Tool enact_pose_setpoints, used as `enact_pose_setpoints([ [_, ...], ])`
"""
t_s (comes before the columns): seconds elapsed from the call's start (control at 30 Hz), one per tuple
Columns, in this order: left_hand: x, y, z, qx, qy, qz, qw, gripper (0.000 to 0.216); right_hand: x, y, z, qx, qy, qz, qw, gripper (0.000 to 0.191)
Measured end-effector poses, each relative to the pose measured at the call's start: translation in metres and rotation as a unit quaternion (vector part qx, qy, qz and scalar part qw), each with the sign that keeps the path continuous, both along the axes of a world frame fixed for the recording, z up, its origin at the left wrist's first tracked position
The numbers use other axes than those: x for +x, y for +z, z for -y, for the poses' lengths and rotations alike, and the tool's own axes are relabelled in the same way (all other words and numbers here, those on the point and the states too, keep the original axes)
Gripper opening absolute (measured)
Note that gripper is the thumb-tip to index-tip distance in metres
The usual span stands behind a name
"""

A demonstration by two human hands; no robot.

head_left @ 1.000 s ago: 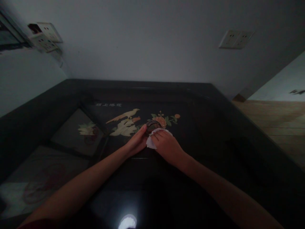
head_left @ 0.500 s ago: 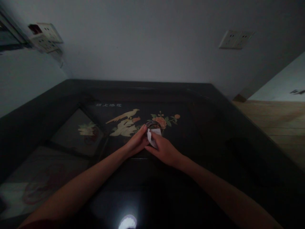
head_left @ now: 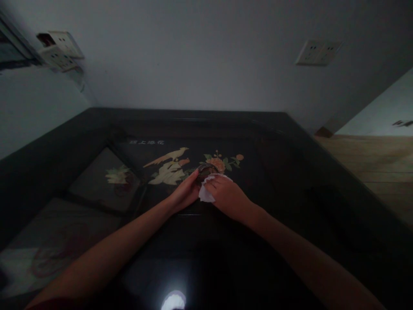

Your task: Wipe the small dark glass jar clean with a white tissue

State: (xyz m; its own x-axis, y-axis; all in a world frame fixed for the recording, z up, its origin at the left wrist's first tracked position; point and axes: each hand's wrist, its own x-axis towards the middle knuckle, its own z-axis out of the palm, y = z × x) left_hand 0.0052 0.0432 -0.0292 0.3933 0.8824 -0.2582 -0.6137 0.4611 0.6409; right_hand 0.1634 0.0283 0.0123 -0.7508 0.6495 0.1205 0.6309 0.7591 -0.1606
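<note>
While the left hand [head_left: 187, 191] grips the near-left side of a dark, shiny, round-rimmed vessel [head_left: 206, 170], its thumb lies along the rim and its other fingers are mostly hidden; the right hand [head_left: 229, 196] has its fingers drawn close together over a crumpled white tissue [head_left: 206, 194], pressing it against the vessel's near-right side, with a loose corner hanging out below the fingers; the vessel is held above the glossy black tabletop [head_left: 274, 185] or rests on it, I cannot tell which; around it in view lie the table's decorations, a long-tailed golden bird [head_left: 169, 156] to the left, an orange blossom [head_left: 217, 163] just beyond the rim, and a row of pale characters [head_left: 146, 142] farther off; behind the table rises a grey wall [head_left: 193, 64] with a double socket plate [head_left: 318, 52] at the right; wooden flooring [head_left: 383, 159] shows beyond the right edge.
</note>
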Motion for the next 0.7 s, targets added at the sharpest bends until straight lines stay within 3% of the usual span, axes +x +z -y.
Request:
enact_pose_setpoints([
  [0.17,0.0,0.004,0.002,-0.025,-0.004,-0.013,1.0,0.041,-0.007,-0.009,0.007,-0.152,-0.042,-0.178,0.971,0.055],
  [0.33,-0.001,0.004,0.002,-0.018,0.024,0.004,1.0,0.036,-0.015,-0.018,0.012,-0.284,-0.053,-0.375,0.881,0.055],
  [0.4,-0.001,0.003,0.002,-0.015,0.038,0.006,0.999,0.037,-0.017,-0.018,0.013,-0.303,-0.05,-0.407,0.86,0.055],
  [0.5,-0.002,0.0,0.002,-0.005,0.042,0.009,0.999,0.04,-0.016,-0.015,0.012,-0.284,-0.064,-0.382,0.877,0.053],
  [0.6,-0.002,-0.004,0.0,0.006,0.029,0.011,1.0,0.041,-0.012,-0.012,0.008,-0.228,-0.08,-0.284,0.928,0.043],
  [0.7,-0.003,-0.007,-0.001,0.004,0.011,0.011,1.0,0.039,-0.007,-0.011,0.004,-0.116,-0.069,-0.151,0.979,0.038],
])
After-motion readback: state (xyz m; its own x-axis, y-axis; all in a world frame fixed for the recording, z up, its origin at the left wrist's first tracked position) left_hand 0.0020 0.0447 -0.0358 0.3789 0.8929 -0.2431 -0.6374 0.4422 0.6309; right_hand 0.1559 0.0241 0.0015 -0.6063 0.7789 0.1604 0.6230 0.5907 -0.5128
